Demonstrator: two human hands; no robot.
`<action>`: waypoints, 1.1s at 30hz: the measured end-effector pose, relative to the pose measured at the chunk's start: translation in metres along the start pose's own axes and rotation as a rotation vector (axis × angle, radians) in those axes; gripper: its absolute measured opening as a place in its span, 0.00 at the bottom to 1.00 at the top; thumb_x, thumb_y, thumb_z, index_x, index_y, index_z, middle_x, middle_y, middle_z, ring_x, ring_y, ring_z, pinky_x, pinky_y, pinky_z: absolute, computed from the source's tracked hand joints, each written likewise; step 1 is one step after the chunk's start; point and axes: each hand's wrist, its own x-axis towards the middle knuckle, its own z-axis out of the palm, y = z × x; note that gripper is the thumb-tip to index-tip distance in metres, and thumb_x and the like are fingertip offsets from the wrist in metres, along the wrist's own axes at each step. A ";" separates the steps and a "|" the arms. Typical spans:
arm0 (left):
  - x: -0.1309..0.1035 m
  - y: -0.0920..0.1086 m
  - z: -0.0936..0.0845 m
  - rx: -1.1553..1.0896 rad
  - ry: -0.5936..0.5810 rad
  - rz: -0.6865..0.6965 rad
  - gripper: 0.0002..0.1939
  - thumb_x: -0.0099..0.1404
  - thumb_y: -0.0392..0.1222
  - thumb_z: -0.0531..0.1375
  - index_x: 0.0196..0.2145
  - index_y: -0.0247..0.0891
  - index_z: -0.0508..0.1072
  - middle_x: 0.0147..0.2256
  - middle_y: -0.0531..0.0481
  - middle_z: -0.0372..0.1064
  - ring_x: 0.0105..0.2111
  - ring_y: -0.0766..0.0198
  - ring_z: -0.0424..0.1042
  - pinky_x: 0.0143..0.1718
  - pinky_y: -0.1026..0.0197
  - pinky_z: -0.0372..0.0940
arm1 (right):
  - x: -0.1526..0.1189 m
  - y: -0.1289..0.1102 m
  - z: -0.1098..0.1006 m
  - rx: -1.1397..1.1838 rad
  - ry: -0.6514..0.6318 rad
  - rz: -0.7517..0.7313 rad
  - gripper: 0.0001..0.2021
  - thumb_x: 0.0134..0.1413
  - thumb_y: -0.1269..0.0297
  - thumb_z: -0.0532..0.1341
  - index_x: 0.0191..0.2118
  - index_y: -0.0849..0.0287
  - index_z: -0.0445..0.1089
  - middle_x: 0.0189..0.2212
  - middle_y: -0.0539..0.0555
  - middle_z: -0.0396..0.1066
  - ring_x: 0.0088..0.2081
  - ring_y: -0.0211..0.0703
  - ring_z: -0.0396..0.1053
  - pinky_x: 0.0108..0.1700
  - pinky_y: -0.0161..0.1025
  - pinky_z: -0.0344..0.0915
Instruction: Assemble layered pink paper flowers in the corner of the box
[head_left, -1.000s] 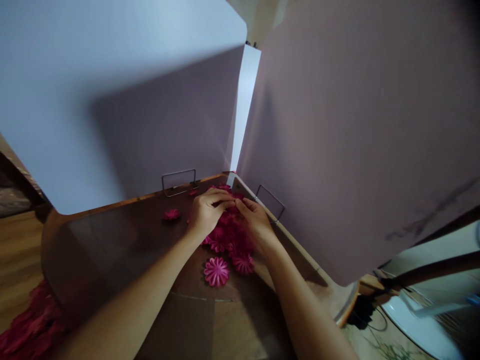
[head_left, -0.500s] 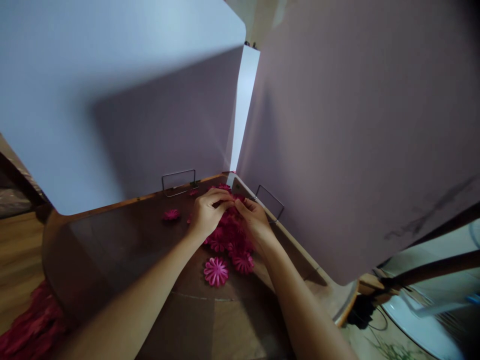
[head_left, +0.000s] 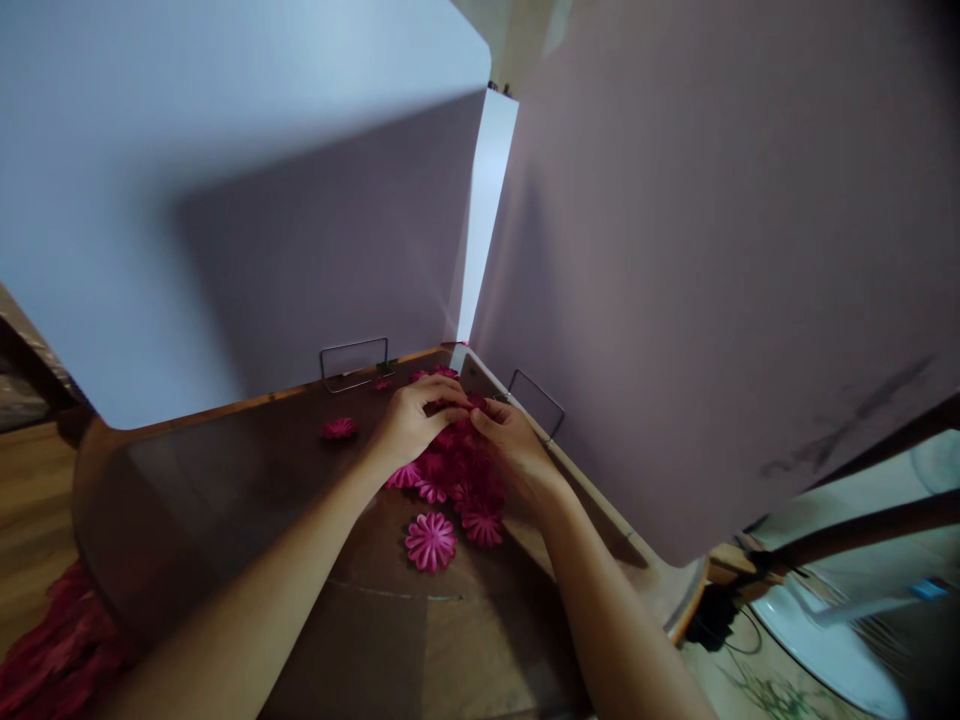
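My left hand (head_left: 420, 415) and my right hand (head_left: 510, 430) meet above a heap of pink artificial flowers (head_left: 450, 470) on a brown tabletop (head_left: 247, 480). Both are closed, with the fingertips pinched together around a pink flower (head_left: 474, 402), only a small part of which shows. A lighter pink flower (head_left: 431, 542) with rounded petals lies flat in front of the heap. Another loose flower (head_left: 338, 429) is left of my left hand. The heap is partly covered by my hands.
Two tall pale panels, one at left (head_left: 322, 240) and one at right (head_left: 712, 270), stand behind the table, with wire stands (head_left: 354, 366) at their feet. Dark pink material (head_left: 67, 650) hangs at lower left. A white fan base (head_left: 832, 640) is on the floor at right.
The view has shifted slightly. My fingers have moved a little at the pinch, and more of the pink flower shows between them. The loose flowers stay on the table.
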 end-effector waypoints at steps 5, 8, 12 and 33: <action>0.001 0.002 0.000 -0.006 0.006 -0.030 0.01 0.61 0.36 0.65 0.32 0.41 0.77 0.36 0.47 0.75 0.42 0.59 0.74 0.48 0.54 0.68 | 0.000 0.000 0.000 -0.021 0.023 0.006 0.12 0.49 0.57 0.70 0.34 0.60 0.75 0.27 0.49 0.72 0.25 0.32 0.65 0.31 0.32 0.59; 0.001 0.004 0.000 -0.004 -0.006 -0.058 0.00 0.62 0.36 0.64 0.33 0.39 0.76 0.36 0.47 0.75 0.41 0.59 0.74 0.47 0.54 0.67 | 0.001 0.000 0.001 -0.026 0.031 0.005 0.12 0.50 0.57 0.69 0.34 0.60 0.75 0.26 0.48 0.71 0.24 0.31 0.63 0.30 0.32 0.58; 0.001 0.004 0.000 0.000 -0.002 -0.106 0.01 0.63 0.38 0.63 0.33 0.39 0.76 0.35 0.47 0.76 0.39 0.60 0.74 0.45 0.56 0.67 | 0.001 0.000 0.002 -0.002 0.037 0.010 0.12 0.49 0.56 0.70 0.33 0.60 0.74 0.26 0.48 0.71 0.25 0.32 0.64 0.31 0.32 0.59; 0.000 -0.002 0.001 -0.076 0.095 -0.183 0.05 0.60 0.41 0.66 0.33 0.38 0.76 0.33 0.48 0.76 0.35 0.60 0.74 0.41 0.58 0.67 | 0.002 -0.001 0.003 0.058 0.055 -0.028 0.13 0.47 0.55 0.70 0.28 0.58 0.70 0.26 0.48 0.71 0.27 0.34 0.66 0.35 0.35 0.63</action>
